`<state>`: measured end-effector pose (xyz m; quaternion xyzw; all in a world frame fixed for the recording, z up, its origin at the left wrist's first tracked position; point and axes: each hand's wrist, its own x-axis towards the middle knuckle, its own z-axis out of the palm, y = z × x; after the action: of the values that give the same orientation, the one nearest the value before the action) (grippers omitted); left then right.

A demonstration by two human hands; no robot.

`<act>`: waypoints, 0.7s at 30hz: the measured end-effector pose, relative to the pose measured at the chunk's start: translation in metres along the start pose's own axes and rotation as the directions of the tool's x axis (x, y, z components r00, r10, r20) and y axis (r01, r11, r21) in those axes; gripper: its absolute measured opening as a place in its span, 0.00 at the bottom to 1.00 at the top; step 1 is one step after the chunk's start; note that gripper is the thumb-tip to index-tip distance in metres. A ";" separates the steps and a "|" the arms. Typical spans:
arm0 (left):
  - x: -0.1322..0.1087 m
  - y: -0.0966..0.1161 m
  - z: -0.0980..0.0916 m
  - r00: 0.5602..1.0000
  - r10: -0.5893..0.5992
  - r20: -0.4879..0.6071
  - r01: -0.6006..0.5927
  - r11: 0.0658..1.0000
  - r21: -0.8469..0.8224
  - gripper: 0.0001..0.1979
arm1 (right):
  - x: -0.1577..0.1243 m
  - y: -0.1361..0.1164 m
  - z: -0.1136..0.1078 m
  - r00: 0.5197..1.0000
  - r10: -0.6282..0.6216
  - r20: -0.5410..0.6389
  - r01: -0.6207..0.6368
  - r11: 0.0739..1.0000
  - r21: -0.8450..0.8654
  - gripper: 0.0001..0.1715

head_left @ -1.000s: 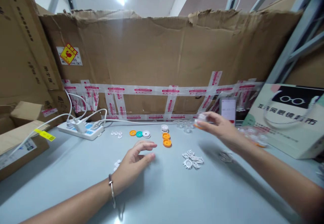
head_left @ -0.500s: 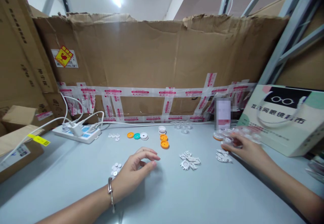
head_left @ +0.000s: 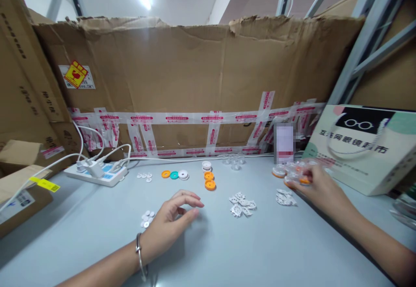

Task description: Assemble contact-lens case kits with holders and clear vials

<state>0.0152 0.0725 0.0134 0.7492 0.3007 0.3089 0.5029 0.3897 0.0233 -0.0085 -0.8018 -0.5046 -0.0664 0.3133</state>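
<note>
Our right hand (head_left: 320, 188) reaches to the far right of the grey counter (head_left: 227, 252), and its grip is pinched around a small orange piece (head_left: 303, 180) held just above the surface. The motion blur there keeps us from making out its exact shape. This piece sits among a cluster of clear caps (head_left: 294, 168) and just right of an orange-rimmed disc (head_left: 278, 171) lying flat on the counter. Just near of that hand lies a small heap of white clips (head_left: 285, 197), and a second, larger heap of white clips (head_left: 242, 205) lies further left, towards the middle. Our left hand (head_left: 172, 223) rests on the counter near the middle, its grip released and holding nothing. The fingers are loosely curled and the thumb is apart from them. A metal bracelet (head_left: 140, 256) circles that wrist. Just left of the hand are a few tiny white discs (head_left: 146, 218). Further back stand two orange rings (head_left: 209, 180) with a white ring (head_left: 206, 165) behind them. To their left is a row of orange, teal and white rings (head_left: 174, 174). A white power strip (head_left: 95, 172) lies at the far left against the taped cardboard wall (head_left: 195, 79), and a printed paper bag (head_left: 360, 148) leans at the far right.
</note>
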 end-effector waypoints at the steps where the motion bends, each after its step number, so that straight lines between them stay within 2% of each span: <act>1: 0.000 -0.001 0.000 1.000 0.002 0.003 -0.002 1.000 0.003 0.08 | 0.000 -0.001 0.000 1.000 -0.012 0.002 0.012 1.000 -0.004 0.17; 7: 0.000 -0.001 -0.002 1.000 0.020 0.011 -0.020 0.999 0.041 0.08 | -0.009 -0.011 -0.005 0.996 -0.084 0.026 0.084 0.996 0.013 0.15; 10: 0.000 0.001 -0.003 0.998 0.025 0.056 -0.030 0.994 0.106 0.08 | -0.017 -0.020 -0.002 0.984 -0.161 0.076 0.157 0.986 0.059 0.16; 12: 0.000 0.002 -0.003 0.993 0.001 0.118 -0.021 0.985 0.171 0.08 | -0.023 -0.030 0.001 0.957 -0.263 0.120 0.247 0.960 0.131 0.17; 14: -0.001 0.004 -0.001 0.979 -0.017 0.202 -0.029 0.974 0.225 0.08 | -0.032 -0.047 0.003 0.909 -0.384 0.160 0.349 0.913 0.210 0.18; 16: -0.003 0.009 -0.001 0.960 -0.002 0.278 -0.073 0.963 0.260 0.09 | -0.046 -0.070 0.004 0.823 -0.524 0.221 0.468 0.845 0.258 0.19; 17: -0.004 0.012 -0.003 0.950 0.019 0.313 -0.108 0.957 0.270 0.09 | -0.054 -0.084 0.003 0.756 -0.602 0.259 0.543 0.796 0.267 0.19; 18: -0.004 0.017 -0.006 0.936 0.039 0.350 -0.144 0.949 0.279 0.10 | -0.064 -0.097 0.004 0.663 -0.697 0.275 0.638 0.717 0.280 0.19; 21: -0.005 0.034 -0.026 0.868 0.044 0.494 -0.219 0.928 0.302 0.11 | -0.094 -0.132 0.013 0.312 -0.913 0.263 0.842 0.394 0.368 0.18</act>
<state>-0.0032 0.0730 0.0525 0.8980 0.1644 0.0898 0.3981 0.2296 -0.0023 -0.0006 -0.3606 -0.9168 -0.0084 0.1712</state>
